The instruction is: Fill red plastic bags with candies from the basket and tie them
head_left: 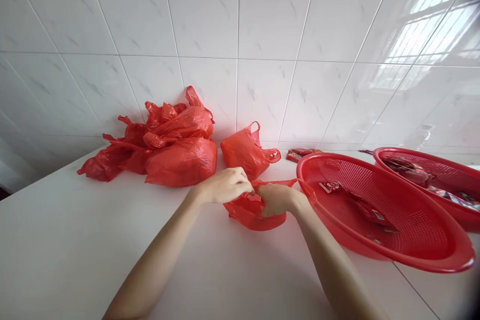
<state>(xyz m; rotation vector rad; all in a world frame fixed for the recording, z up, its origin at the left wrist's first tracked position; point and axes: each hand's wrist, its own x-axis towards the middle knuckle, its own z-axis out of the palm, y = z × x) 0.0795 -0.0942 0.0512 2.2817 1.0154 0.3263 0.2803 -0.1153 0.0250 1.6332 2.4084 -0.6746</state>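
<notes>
A thin red plastic bag [258,221] lies on the white table in front of me, its mouth spread and facing up. My left hand [229,186] has its fingers curled closed on the far left part of the bag's rim. Close against it, my right hand [276,198] is bent down into the mouth, closed on the plastic, with its fingertips partly hidden. One bag handle stretches right past my right wrist, near the rim of a big red plastic basket [337,232]. Inside that basket lie several red printed packets [369,210].
Several filled, tied red bags [183,160] are heaped at the back left. Another filled red bag [243,152] stands by the tiled wall [210,85]. More packets [300,154] lie behind the basket. A second red basket [465,172] with packets stands at far right.
</notes>
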